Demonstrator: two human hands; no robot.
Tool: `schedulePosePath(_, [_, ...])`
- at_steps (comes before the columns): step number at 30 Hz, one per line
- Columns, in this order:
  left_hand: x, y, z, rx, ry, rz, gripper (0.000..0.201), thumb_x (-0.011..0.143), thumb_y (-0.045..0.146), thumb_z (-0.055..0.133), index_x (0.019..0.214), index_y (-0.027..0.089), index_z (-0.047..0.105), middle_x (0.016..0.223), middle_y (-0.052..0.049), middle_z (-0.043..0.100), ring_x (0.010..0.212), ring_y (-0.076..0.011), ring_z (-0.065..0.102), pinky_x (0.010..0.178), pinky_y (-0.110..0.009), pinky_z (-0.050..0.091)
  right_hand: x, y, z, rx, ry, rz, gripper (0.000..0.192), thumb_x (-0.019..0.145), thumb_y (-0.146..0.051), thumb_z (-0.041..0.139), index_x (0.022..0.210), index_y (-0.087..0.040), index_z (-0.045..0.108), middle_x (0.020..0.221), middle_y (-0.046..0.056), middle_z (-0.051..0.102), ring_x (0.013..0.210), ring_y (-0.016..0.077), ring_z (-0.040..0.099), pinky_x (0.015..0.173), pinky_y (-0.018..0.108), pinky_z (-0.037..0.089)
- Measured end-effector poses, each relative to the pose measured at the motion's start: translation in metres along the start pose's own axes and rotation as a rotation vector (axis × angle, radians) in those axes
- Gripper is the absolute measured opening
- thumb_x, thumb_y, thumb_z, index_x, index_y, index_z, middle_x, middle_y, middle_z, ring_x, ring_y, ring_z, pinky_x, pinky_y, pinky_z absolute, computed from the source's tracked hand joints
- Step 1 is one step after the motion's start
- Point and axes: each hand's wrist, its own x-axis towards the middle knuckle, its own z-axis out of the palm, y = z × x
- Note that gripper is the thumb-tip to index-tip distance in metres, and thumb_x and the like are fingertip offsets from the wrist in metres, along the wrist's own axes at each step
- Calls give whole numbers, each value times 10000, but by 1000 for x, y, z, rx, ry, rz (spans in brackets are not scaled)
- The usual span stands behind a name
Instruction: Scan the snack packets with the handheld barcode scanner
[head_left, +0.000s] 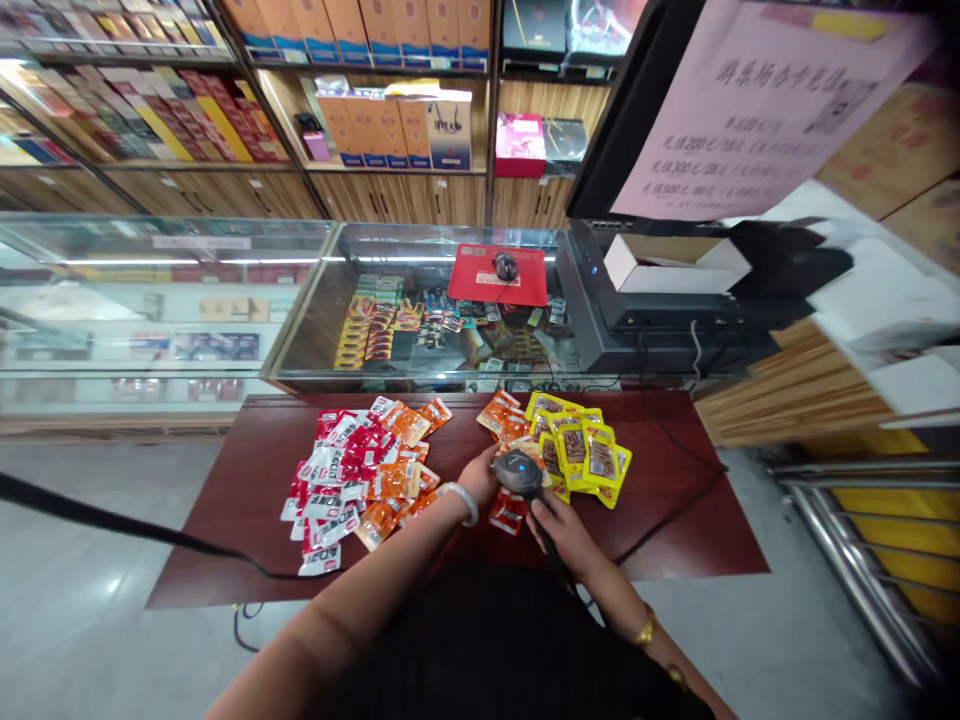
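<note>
My right hand (553,524) is closed around the handle of a black barcode scanner (519,472), whose head shows a small blue light. Just left of it, my left hand (478,478) grips the edge of an orange snack packet (536,455), largely covered by the scanner; the fingertips are partly hidden. Red and white snack packets (326,480) lie in a pile on the left of the dark red table (240,470), with orange packets (394,480) beside them. Yellow snack packets (589,450) are heaped to the right. A red packet (508,513) lies below the scanner.
Behind the table stands a glass display counter (307,335), with a red mouse pad (465,285) and a computer mouse (505,265) on top. A monitor bearing a pink notice (750,110) rises at right, above a white open box (675,265). A metal rack (847,560) flanks the table.
</note>
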Motion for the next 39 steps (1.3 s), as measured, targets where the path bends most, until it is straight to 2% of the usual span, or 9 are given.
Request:
schedulePosePath(3, [-9, -4, -11, 19, 5, -18, 516, 789, 118, 636, 1297, 163, 557, 1224, -86, 693, 1082, -175, 663, 976, -287, 499, 0, -2, 1, 3, -33, 17, 514, 798, -720, 583, 877, -217, 516, 570, -69, 469, 420, 86, 365, 402, 210, 271])
schedulePosePath(7, [-48, -29, -48, 293, 67, -147, 356, 797, 201, 665, 1148, 154, 631, 1140, -100, 699, 1066, -203, 650, 968, -313, 486, 4, 0, 9, -86, -123, 47, 502, 813, -709, 569, 884, -214, 534, 575, -58, 481, 439, 103, 389, 420, 223, 288])
schedulePosePath(13, [-98, -64, -94, 827, 348, -271, 552, 834, 181, 560, 1382, 188, 492, 1345, -142, 530, 1226, -272, 499, 1066, -388, 379, 18, 9, 27, -230, -245, 4, 449, 844, -633, 585, 977, -207, 620, 592, -34, 538, 482, 132, 453, 469, 243, 350])
schedulePosePath(16, [-97, -65, -110, 923, 410, -364, 588, 867, 198, 489, 1451, 235, 429, 1423, -152, 455, 1238, -309, 462, 1029, -420, 389, 23, 13, 32, -236, -288, 16, 463, 861, -616, 570, 1044, -194, 622, 590, -39, 534, 477, 127, 445, 453, 233, 340])
schedulePosePath(19, [-88, -58, -123, 955, 384, -432, 550, 864, 215, 482, 1410, 273, 471, 1429, -145, 446, 1214, -321, 465, 984, -429, 405, 24, 15, 34, -244, -294, 18, 498, 854, -627, 570, 1089, -190, 620, 585, -45, 524, 469, 123, 441, 445, 228, 334])
schedulePosePath(25, [-81, -53, -141, 1070, 372, -399, 507, 746, 322, 666, 1213, 162, 553, 1352, -178, 521, 1232, -341, 463, 992, -435, 385, 21, 14, 32, -230, -283, 33, 527, 852, -662, 550, 1073, -187, 607, 547, -60, 499, 417, 108, 401, 414, 221, 313])
schedulePosePath(31, [-76, -52, -134, 894, 218, -408, 471, 829, 408, 612, 1209, 155, 495, 1006, -153, 700, 994, -292, 662, 885, -388, 443, 17, 6, 30, -256, -221, -24, 507, 838, -659, 566, 1028, -190, 611, 587, -39, 524, 470, 131, 444, 457, 245, 357])
schedulePosePath(35, [-65, -40, -103, 642, 136, -346, 481, 823, 419, 637, 1215, 191, 476, 1019, -105, 708, 953, -240, 686, 798, -306, 468, 15, 0, 28, -215, -212, -37, 497, 850, -665, 549, 1021, -201, 601, 568, -48, 514, 452, 130, 429, 455, 251, 363])
schedulePosePath(39, [-52, -30, -74, 608, 51, -286, 419, 819, 360, 651, 1162, 176, 497, 1011, -107, 710, 952, -243, 691, 762, -293, 473, 13, -4, 26, -154, -209, -34, 493, 828, -701, 557, 913, -216, 575, 572, -47, 512, 441, 116, 417, 433, 237, 322])
